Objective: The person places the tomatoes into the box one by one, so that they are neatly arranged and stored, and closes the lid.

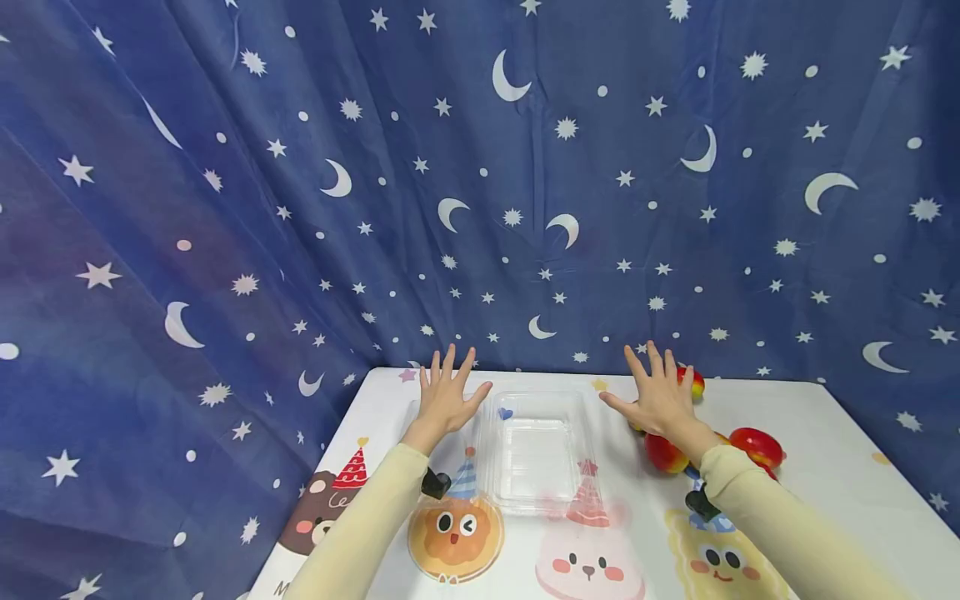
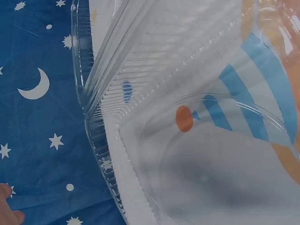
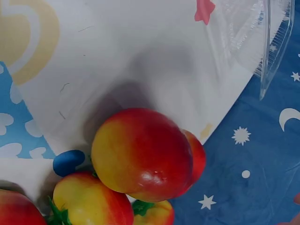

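My left hand (image 1: 444,404) is held with its fingers spread over the left part of a clear plastic box (image 1: 536,458), holding nothing. The box lies opened out on the table, and its ribbed walls and hinge fold (image 2: 101,105) show in the left wrist view. On the right, my right hand (image 1: 660,402) also has its fingers spread and is free of any object. Beneath and beside it are several red-and-yellow fruits (image 1: 666,454), partly hidden by the hand and forearm. The right wrist view shows one large round fruit (image 3: 140,152) on top, with green leaves on others.
The white table cover (image 1: 615,533) carries printed cartoon figures. A dark blue curtain (image 1: 600,208) with stars and moons hangs behind the table and along its left. One fruit (image 1: 697,385) lies near the back edge, another (image 1: 757,446) further right.
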{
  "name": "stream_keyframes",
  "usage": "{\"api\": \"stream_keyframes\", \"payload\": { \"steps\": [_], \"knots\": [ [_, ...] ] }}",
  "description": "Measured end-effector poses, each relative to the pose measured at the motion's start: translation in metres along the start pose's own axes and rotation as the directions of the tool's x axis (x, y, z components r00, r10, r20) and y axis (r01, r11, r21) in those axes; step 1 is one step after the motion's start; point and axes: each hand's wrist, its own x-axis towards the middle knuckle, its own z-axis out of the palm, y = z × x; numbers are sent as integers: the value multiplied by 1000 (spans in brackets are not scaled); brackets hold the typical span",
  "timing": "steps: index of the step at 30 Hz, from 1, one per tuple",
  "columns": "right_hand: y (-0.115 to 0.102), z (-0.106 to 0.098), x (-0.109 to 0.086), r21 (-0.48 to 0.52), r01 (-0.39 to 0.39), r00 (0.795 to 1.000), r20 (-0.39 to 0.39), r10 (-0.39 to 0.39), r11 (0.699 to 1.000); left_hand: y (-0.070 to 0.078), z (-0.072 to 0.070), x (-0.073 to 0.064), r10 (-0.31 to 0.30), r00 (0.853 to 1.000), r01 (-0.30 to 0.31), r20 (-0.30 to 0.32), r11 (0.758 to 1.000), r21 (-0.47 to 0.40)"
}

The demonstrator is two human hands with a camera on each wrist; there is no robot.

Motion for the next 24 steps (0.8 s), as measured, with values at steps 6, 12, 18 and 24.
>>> {"api": "stream_keyframes", "payload": {
  "steps": [6,12,18,24],
  "knots": [
    [3,8,-4,15,-10,1000,-5,10,1000,-8,8,-4,-26,1000,27,16,998,-53],
    [10,8,-3,4,-10,1000,17,10,1000,-17,14,-6,-58,998,59,19,996,-67],
    [14,14,-8,7,-14,1000,25,14,1000,-35,26,-17,-55,998,52,-23,995,-88],
    [20,20,-10,-11,-14,1000,17,14,1000,-49,35,-28,-81,995,74,-55,989,-129]
  ]
}}
